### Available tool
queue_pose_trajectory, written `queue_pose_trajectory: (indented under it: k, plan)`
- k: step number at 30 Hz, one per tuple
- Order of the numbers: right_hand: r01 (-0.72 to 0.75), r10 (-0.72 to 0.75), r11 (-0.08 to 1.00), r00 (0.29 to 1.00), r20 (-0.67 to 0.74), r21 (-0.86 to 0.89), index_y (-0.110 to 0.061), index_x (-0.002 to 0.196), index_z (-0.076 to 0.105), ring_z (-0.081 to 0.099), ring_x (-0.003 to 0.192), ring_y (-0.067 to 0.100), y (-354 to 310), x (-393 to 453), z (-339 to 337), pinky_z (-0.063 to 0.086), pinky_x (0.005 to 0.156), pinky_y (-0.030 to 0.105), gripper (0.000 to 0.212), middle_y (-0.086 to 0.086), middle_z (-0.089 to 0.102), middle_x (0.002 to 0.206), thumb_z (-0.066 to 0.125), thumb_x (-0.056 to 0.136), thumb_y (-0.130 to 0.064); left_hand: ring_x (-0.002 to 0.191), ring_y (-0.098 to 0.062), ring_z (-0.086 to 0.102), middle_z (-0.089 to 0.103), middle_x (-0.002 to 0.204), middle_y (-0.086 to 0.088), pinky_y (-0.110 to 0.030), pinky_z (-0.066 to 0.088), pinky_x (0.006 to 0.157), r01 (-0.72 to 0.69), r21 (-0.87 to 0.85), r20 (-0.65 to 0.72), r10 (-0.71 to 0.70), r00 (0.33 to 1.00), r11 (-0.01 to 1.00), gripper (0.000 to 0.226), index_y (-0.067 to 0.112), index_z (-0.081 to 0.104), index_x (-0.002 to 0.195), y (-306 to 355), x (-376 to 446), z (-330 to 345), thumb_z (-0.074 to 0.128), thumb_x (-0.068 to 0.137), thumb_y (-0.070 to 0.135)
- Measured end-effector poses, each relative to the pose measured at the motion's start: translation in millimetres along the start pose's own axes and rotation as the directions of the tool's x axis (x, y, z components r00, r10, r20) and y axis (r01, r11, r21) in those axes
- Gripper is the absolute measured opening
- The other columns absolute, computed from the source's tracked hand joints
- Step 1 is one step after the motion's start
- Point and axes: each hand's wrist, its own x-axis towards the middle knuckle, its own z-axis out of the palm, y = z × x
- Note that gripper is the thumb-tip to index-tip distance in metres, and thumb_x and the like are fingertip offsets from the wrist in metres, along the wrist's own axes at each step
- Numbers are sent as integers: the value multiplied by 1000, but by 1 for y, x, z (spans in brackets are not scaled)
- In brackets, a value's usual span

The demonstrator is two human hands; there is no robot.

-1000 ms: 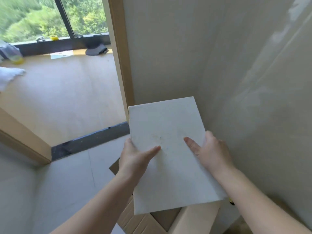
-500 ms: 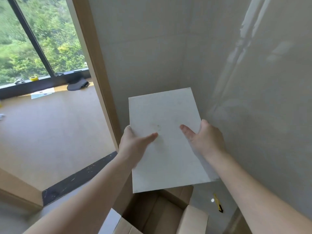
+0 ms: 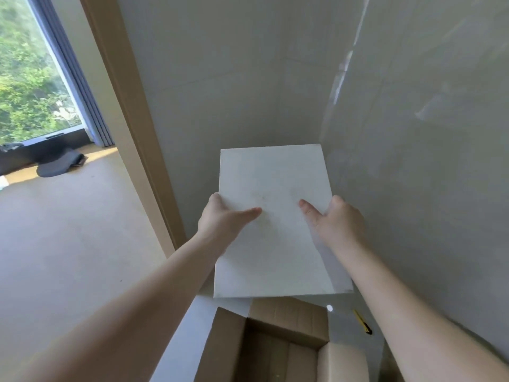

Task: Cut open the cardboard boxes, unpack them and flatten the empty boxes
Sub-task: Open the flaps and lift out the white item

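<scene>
I hold a flat white rectangular tile (image 3: 275, 238) out in front of me, above an open brown cardboard box (image 3: 272, 343). My left hand (image 3: 223, 219) grips its left edge with the thumb on top. My right hand (image 3: 337, 221) grips its right edge the same way. The tile is tilted slightly toward the wall corner ahead. The box stands on the floor below with its flaps up, and its inside looks dark and bare. A yellow utility knife (image 3: 363, 325) lies on the floor to the right of the box.
Glossy grey walls (image 3: 413, 133) meet in a corner just behind the tile. A wooden door frame (image 3: 132, 119) stands on the left, with a beige floor (image 3: 68, 230), a dark object (image 3: 59, 165) and a window beyond it.
The tile has risen up and away from the box in both hands, toward the wall corner. My view has swung right, and more of the open box and the knife now show.
</scene>
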Motion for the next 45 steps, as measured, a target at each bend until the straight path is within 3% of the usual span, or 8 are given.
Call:
queue_pose_trajectory:
  k: [5, 12, 17, 21, 24, 28, 34, 45]
  plan:
    - [-137, 138, 990, 984, -109, 21, -18, 66, 38, 51, 66, 27, -19, 10, 13, 29, 56, 30, 59, -3, 44, 59, 54, 71, -75, 91, -22, 66, 68, 100, 4, -42, 56, 80, -85, 113, 113, 72, 991, 990, 71, 25, 57, 107, 31, 38, -19, 81, 45, 51]
    - [-273, 297, 948, 944, -142, 165, -20, 67, 42, 55, 64, 26, 5, 23, 30, 32, 49, 30, 60, -1, 51, 63, 52, 66, -79, 83, -14, 62, 62, 86, 14, -36, 55, 79, -180, 282, 153, 141, 978, 942, 45, 32, 49, 84, 45, 69, 11, 82, 57, 47]
    - [-344, 384, 899, 917, -110, 270, -14, 82, 54, 61, 75, 27, 29, 29, 48, 48, 63, 35, 64, 5, 63, 79, 56, 67, -77, 89, -17, 60, 58, 90, 15, -36, 54, 79, -232, 359, 218, 160, 963, 904, 59, 29, 47, 103, 37, 95, 40, 81, 60, 49]
    - [-394, 436, 874, 895, -98, 283, -19, 81, 52, 60, 69, 19, 31, 52, 87, 38, 49, 25, 60, -4, 60, 74, 54, 69, -78, 88, -17, 59, 55, 86, 20, -35, 54, 77, -257, 412, 264, 156, 952, 874, 55, 36, 44, 96, 25, 152, 49, 82, 59, 49]
    - [-445, 495, 834, 864, -87, 326, -22, 85, 54, 64, 72, 17, 36, 78, 146, 52, 61, 34, 60, -5, 64, 77, 52, 68, -80, 91, -17, 59, 56, 92, 17, -37, 54, 80, -286, 428, 331, 146, 932, 857, 67, 33, 45, 112, 3, 217, 55, 83, 58, 48]
    - [-504, 566, 789, 819, -96, 352, -25, 89, 57, 64, 77, 13, 55, 120, 253, 51, 67, 31, 52, -12, 66, 79, 55, 71, -74, 90, -10, 54, 53, 95, 20, -25, 46, 74, -322, 425, 357, 170, 918, 846, 78, 29, 45, 123, -55, 316, 65, 86, 59, 42]
    - [-588, 633, 748, 772, -62, 307, -31, 90, 56, 58, 67, 6, 113, 144, 437, 38, 54, 22, 46, -18, 60, 69, 54, 70, -73, 96, -10, 54, 53, 101, 20, -22, 34, 77, -307, 561, 380, 90, 921, 769, 80, 33, 39, 125, -202, 445, 83, 80, 59, 53]
    - [-715, 740, 607, 668, 82, 347, -31, 90, 57, 58, 68, -8, 237, 104, 709, 40, 56, 18, 46, -24, 64, 71, 57, 70, -72, 102, -18, 58, 60, 111, 9, -30, 43, 80, -243, 686, 403, -79, 912, 685, 82, 29, 41, 125, -465, 572, 123, 80, 57, 54]
